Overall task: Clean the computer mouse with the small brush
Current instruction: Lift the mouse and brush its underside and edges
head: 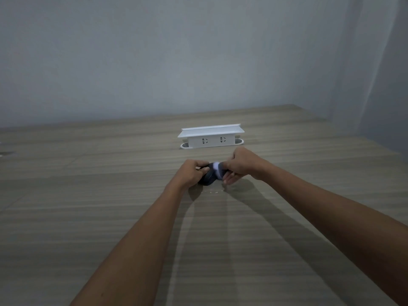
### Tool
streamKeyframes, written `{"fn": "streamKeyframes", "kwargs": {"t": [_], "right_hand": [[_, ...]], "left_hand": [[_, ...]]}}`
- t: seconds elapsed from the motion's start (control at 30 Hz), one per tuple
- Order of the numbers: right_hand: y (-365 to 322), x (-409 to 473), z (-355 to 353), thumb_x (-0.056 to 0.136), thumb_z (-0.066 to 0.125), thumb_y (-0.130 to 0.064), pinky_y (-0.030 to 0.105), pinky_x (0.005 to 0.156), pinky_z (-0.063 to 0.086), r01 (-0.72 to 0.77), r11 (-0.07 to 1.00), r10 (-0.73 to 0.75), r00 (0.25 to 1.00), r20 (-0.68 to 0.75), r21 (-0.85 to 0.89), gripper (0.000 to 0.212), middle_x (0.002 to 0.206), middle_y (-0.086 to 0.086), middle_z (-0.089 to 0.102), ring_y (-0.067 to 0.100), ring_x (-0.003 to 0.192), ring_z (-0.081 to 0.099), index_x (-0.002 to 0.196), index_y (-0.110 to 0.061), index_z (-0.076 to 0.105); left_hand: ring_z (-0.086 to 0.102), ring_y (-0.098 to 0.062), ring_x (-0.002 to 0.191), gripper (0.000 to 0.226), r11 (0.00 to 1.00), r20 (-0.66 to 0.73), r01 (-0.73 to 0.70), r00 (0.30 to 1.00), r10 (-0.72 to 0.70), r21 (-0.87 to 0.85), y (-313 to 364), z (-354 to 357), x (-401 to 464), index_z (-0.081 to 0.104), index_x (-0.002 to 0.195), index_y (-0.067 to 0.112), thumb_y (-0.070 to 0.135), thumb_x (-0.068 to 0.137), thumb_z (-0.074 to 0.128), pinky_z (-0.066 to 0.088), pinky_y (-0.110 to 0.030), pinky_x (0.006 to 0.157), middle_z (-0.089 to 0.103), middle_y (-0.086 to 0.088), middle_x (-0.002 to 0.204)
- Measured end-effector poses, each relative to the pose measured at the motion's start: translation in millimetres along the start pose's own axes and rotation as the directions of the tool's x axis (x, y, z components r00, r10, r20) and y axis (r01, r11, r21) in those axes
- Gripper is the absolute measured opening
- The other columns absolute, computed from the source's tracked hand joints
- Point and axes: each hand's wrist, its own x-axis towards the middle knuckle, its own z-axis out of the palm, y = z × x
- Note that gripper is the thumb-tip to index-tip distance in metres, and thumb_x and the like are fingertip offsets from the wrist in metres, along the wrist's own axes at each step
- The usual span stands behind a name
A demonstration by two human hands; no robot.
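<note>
A dark computer mouse (207, 178) rests on the wooden desk (110, 195) in the middle of the view. My left hand (191, 173) grips its left side and holds it down. My right hand (239, 165) is closed on a small brush (217, 170), whose pale, blurred head lies against the top right of the mouse. The brush handle is hidden inside my fingers. A few pale crumbs (213, 191) lie on the desk just in front of the mouse.
A white pop-up power socket box (210, 136) with two outlets stands on the desk just behind my hands. A grey wall rises behind the desk, and the desk's right edge runs along a wall corner at the right.
</note>
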Motion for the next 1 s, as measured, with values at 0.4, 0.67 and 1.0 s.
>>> {"fn": "streamKeyframes", "kwargs": {"t": [0.4, 0.67, 1.0], "right_hand": [[6, 15, -9, 0.08, 0.06, 0.0, 0.049, 0.075, 0.063, 0.013, 0.998, -0.018, 0.995, -0.095, -0.053, 0.019, 0.074, 0.022, 0.075, 0.032, 0.069, 0.076, 0.082, 0.016, 0.069], [0, -1, -9, 0.079, 0.051, -0.003, 0.046, 0.068, 0.064, 0.062, 0.997, -0.065, 0.993, -0.094, -0.034, 0.029, 0.069, 0.025, 0.074, 0.038, 0.067, 0.075, 0.082, 0.018, 0.071], [-1, 0, -4, 0.086, 0.056, -0.001, 0.041, 0.066, 0.065, 0.098, 0.992, -0.102, 0.993, -0.059, -0.076, 0.024, 0.067, 0.023, 0.072, 0.029, 0.056, 0.072, 0.07, 0.008, 0.07]], "left_hand": [[0.063, -0.018, 0.108, 0.032, 1.0, -0.011, 0.008, 1.0, -0.008, -0.005, 2, 1, 0, 0.065, 0.128, 0.009, 0.012, 0.097, 0.057, 0.047, -0.03, 0.099, 0.07, -0.003, 0.115], [0.063, -0.023, 0.118, 0.035, 0.999, 0.003, 0.046, 0.999, -0.046, 0.013, -2, 0, 2, 0.065, 0.13, 0.01, 0.016, 0.097, 0.057, 0.047, -0.036, 0.104, 0.069, -0.009, 0.124], [0.059, -0.025, 0.087, 0.025, 0.992, -0.008, 0.083, 0.997, -0.083, 0.099, 3, -3, 0, 0.072, 0.103, 0.001, 0.014, 0.097, 0.052, 0.044, -0.029, 0.077, 0.069, -0.014, 0.09]]}}
